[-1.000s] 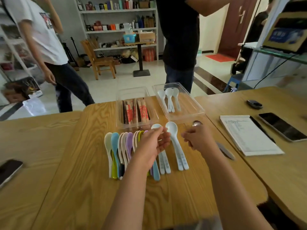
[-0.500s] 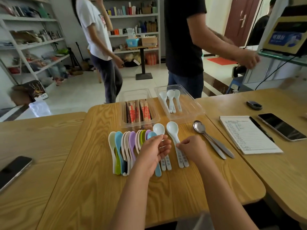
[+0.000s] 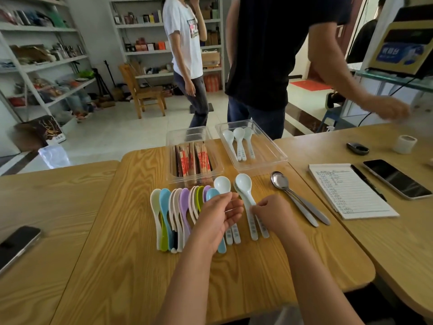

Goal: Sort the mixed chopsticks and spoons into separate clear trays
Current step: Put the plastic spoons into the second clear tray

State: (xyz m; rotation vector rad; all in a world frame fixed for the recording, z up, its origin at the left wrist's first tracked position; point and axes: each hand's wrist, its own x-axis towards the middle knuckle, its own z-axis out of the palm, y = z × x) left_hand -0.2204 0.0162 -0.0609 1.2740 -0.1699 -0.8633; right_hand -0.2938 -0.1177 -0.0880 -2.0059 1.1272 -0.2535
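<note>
Pinching white spoon (image 3: pixel 243 184) handle, right hand (image 3: pixel 275 215) fingers (image 3: pixel 255 209), bowl beyond them

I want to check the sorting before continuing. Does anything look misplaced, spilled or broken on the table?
Nothing stands out. The left tray holds only chopsticks, the right tray only white spoons. Both stand near the table's far edge; whether they overhang it I cannot tell.
</note>
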